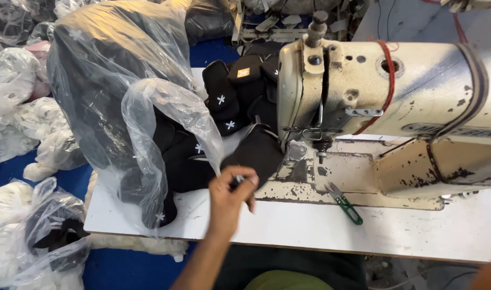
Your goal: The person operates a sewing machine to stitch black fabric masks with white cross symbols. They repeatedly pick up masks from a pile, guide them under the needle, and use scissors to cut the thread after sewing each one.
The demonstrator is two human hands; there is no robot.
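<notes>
The left hand (232, 193) sits just below the middle of the frame, fingers curled tight and pinched on the near edge of a piece of black cloth (256, 153); something small and pale shows between the fingertips, too small to make out. The cloth lies flat on the white table (310, 225), its long axis slanting from the hand at lower left up toward the needle area of the sewing machine (374, 91) at upper right, with its far end touching the foot of the machine head.

Only a sliver of the right arm shows at the lower right corner; the right hand is out of sight.

To the left of the cloth, a large clear plastic bag (122, 96) stuffed with black pieces slumps across the table's left end, its loose mouth hanging right beside the hand. Behind the cloth, a stack of black pieces with small white star marks (226, 102) leans against the machine. A green-handled thread snip (345, 201) lies on the table to the right of the hand, near the machine's worn cream base. More bags of white and black cloth (25, 123) lie on the blue floor at the left edge.
</notes>
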